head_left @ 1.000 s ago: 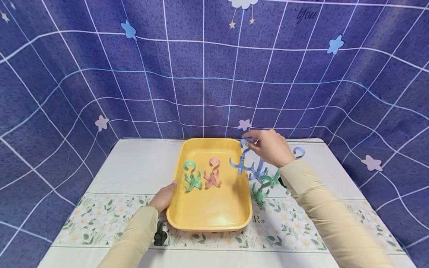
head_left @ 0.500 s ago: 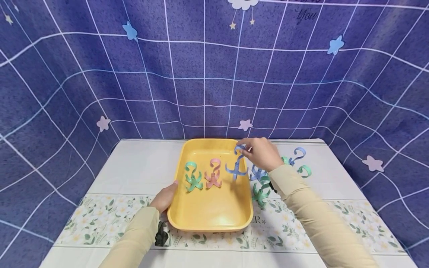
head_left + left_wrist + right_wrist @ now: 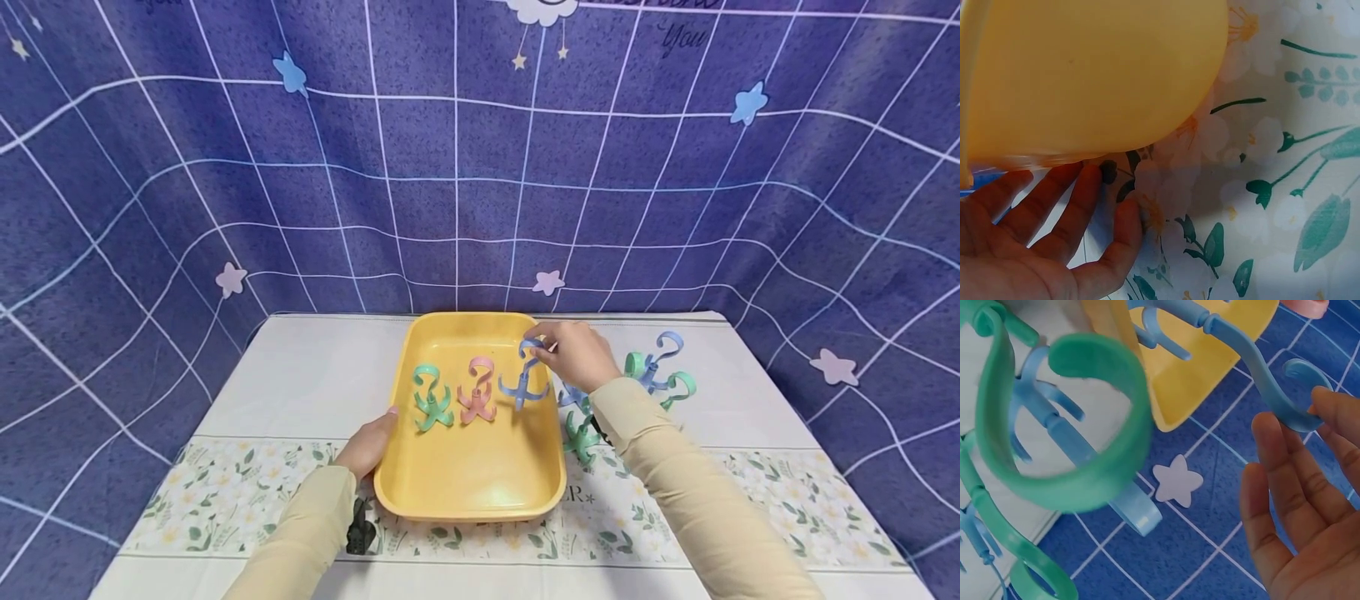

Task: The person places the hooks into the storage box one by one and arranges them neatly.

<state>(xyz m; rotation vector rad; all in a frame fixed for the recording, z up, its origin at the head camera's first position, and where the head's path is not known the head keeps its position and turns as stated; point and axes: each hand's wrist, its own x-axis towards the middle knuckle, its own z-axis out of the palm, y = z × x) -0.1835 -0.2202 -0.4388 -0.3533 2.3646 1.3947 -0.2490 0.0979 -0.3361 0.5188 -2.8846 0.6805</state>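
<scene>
My right hand (image 3: 576, 354) pinches the curved top of a blue multi-claw hanging hook (image 3: 523, 383), whose claws hang over the right side of a yellow tray (image 3: 468, 504). In the right wrist view, the thumb and fingertips meet on the curl of this blue hook (image 3: 1254, 353). Inside the tray lie a green claw hook (image 3: 433, 408) and a pink claw hook (image 3: 477, 402), side by side. My left hand (image 3: 367, 443) holds the tray's left side, thumb at the rim. Its fingers (image 3: 1075, 209) reach against the tray's outer wall (image 3: 1097, 81) in the left wrist view.
Right of the tray, several more claw hooks lie on the table, among them a green one (image 3: 581, 437) and a blue one (image 3: 651, 371), partly behind my right arm. A floral cloth (image 3: 247, 492) covers the table. Behind hangs a blue gridded curtain (image 3: 480, 208).
My right hand has carried the blue hook left and toward me, from the tray's right rim to over its inside, lowering it. My left hand stays on the tray.
</scene>
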